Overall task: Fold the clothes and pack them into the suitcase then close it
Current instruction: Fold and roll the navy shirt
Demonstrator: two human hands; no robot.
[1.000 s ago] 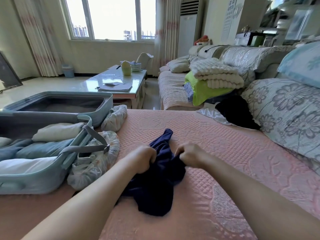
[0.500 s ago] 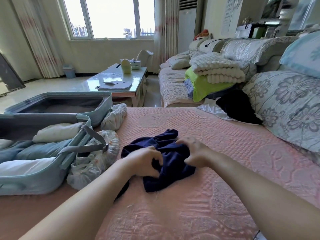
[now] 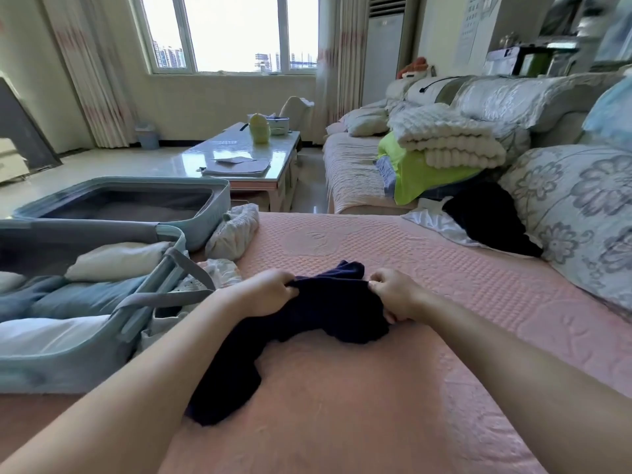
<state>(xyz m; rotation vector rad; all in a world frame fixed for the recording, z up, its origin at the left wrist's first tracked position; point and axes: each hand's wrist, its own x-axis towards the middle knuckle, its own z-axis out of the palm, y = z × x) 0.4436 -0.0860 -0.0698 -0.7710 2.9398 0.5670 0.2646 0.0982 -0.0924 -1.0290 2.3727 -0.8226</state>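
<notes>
A crumpled navy garment (image 3: 328, 309) lies on the pink quilted sofa cover (image 3: 393, 388) in front of me. My left hand (image 3: 270, 290) grips its upper left edge and my right hand (image 3: 393, 294) pinches its upper right edge, the two hands a short way apart. A tail of the cloth trails down under my left forearm. At the left stands the open light-blue suitcase (image 3: 82, 350), with folded white and blue clothes (image 3: 82, 289) in its near half and its far half (image 3: 212, 196) bare.
Pale bundled clothes (image 3: 234, 230) lie between the suitcase and the navy garment. A black garment (image 3: 485, 220) on white cloth lies at the right by a floral cushion (image 3: 581, 217). Folded blankets (image 3: 444, 142) sit on the far sofa; a glass coffee table (image 3: 246, 159) stands beyond.
My hands have moved apart along the navy garment's top edge, drawing it wider. The cloth now trails further down toward me under my left arm.
</notes>
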